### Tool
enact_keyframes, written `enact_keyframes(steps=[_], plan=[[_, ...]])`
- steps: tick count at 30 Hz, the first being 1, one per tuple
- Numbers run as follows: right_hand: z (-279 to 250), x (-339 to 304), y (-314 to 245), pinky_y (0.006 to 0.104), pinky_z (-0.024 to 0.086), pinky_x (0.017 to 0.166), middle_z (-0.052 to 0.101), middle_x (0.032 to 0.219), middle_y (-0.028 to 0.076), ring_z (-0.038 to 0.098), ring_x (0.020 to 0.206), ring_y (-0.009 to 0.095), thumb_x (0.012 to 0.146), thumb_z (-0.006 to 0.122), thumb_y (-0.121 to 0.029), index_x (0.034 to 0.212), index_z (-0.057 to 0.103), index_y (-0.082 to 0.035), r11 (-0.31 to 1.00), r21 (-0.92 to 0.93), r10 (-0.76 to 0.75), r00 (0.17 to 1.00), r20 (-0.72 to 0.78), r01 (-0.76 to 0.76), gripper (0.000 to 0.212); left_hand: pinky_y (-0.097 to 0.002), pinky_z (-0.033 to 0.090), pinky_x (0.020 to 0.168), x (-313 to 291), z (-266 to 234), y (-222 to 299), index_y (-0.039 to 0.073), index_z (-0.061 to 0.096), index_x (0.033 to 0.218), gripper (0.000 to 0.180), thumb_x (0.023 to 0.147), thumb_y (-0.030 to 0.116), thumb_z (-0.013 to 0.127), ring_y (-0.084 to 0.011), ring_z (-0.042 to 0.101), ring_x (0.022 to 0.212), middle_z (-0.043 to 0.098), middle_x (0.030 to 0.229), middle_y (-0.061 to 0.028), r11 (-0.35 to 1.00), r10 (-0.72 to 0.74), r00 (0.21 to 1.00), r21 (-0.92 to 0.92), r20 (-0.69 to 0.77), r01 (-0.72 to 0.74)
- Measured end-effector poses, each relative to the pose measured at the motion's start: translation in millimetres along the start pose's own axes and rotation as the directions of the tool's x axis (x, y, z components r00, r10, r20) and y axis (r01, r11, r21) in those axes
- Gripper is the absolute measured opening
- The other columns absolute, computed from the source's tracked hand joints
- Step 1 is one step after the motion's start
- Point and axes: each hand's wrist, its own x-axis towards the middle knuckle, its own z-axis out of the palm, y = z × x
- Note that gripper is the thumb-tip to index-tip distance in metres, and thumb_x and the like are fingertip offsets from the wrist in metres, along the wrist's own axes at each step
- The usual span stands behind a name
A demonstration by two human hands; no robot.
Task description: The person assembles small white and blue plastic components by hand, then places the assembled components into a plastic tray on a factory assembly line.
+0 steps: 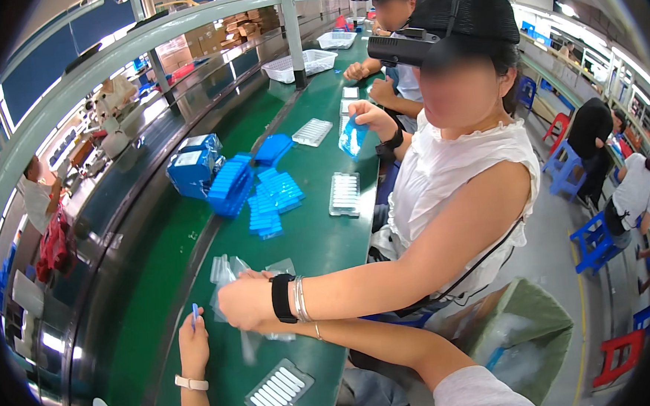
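Observation:
My left hand (194,349), with a pale band at the wrist, is closed round a small blue object (195,316) that sticks up past the fingers. Its kind is too small to make out. From the lower right my right forearm reaches over the green table. My right hand (274,327) is mostly hidden beneath a co-worker's hand (245,301), which wears a black wristband, so its fingers do not show. Clear plastic bags (226,272) lie around these hands. Nearer to me rests a clear tray of white sticks (280,389).
Blue packets (231,185) lie piled beside a blue box (192,166). Another tray of white sticks (344,194) sits near the co-worker, whose other hand holds a blue packet (352,136). White baskets (300,65) stand farther off; a green-lined bin (530,339) is at right.

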Motion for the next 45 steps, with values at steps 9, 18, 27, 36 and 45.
enact_keyframes(steps=[9, 18, 27, 36, 45], plan=[[-111, 111, -55, 0.0313, 0.040, 0.070, 0.056, 0.082, -0.001, 0.050, 0.082, 0.018, 0.064, 0.063, -0.024, 0.062, 0.062, -0.018, 0.569, -0.077, -0.814, 0.574, 0.089, 0.819, 0.006, -0.0256, 0.033, 0.050, -24, 2, 16, 0.002, 0.056, 0.091, 0.022, 0.096, 0.020, 0.044, -0.0082, 0.038, 0.056, 0.042, 0.062, 0.0026, 0.984, 0.180, 0.983, 0.003, -0.038, -0.180], [-68, 63, -37, 0.0441, 0.029, 0.093, 0.040, 0.116, 0.009, 0.034, 0.116, 0.029, 0.067, 0.063, -0.028, 0.095, 0.055, -0.014, 0.911, 0.046, -0.404, 0.866, 0.295, 0.410, 0.032, -0.0435, 0.046, 0.080, -2, 5, 18, -0.001, 0.057, 0.108, 0.029, 0.091, 0.019, 0.047, -0.0398, 0.058, 0.095, 0.061, 0.099, -0.0249, 0.972, 0.125, 0.989, 0.211, -0.082, -0.105], [-42, 65, -23, 0.0447, 0.038, 0.085, 0.052, 0.109, 0.014, 0.048, 0.103, 0.031, 0.073, 0.062, -0.033, 0.123, 0.049, -0.007, 0.957, 0.069, -0.291, 0.929, 0.231, 0.282, 0.058, -0.0225, 0.033, 0.044, 11, 9, 35, 0.007, 0.058, 0.098, 0.018, 0.093, 0.018, 0.045, -0.0056, 0.045, 0.053, 0.053, 0.070, 0.0018, 0.900, -0.191, 0.943, -0.334, 0.272, 0.279], [-166, 126, -81, 0.0357, 0.047, 0.064, 0.053, 0.070, 0.009, 0.058, 0.075, 0.027, 0.084, 0.054, -0.008, 0.095, 0.059, -0.007, 0.282, 0.284, -0.893, 0.359, -0.271, 0.916, 0.012, -0.0252, 0.032, 0.041, -33, -11, 30, 0.003, 0.054, 0.106, 0.025, 0.096, 0.022, 0.042, -0.0081, 0.040, 0.049, 0.047, 0.067, 0.0003, 0.910, -0.239, 0.971, -0.350, -0.010, 0.220], [-75, 44, -114, 0.0472, 0.047, 0.069, 0.061, 0.082, 0.028, 0.059, 0.077, 0.045, 0.085, 0.060, -0.024, 0.137, 0.034, -0.007, 0.895, 0.429, -0.147, 0.830, 0.538, -0.119, 0.060, -0.0222, 0.024, 0.038, -52, -22, 0, 0.007, 0.053, 0.106, 0.024, 0.096, 0.026, 0.042, -0.0051, 0.032, 0.043, 0.045, 0.063, 0.0030, 0.936, -0.213, 0.932, -0.335, -0.295, 0.108]])
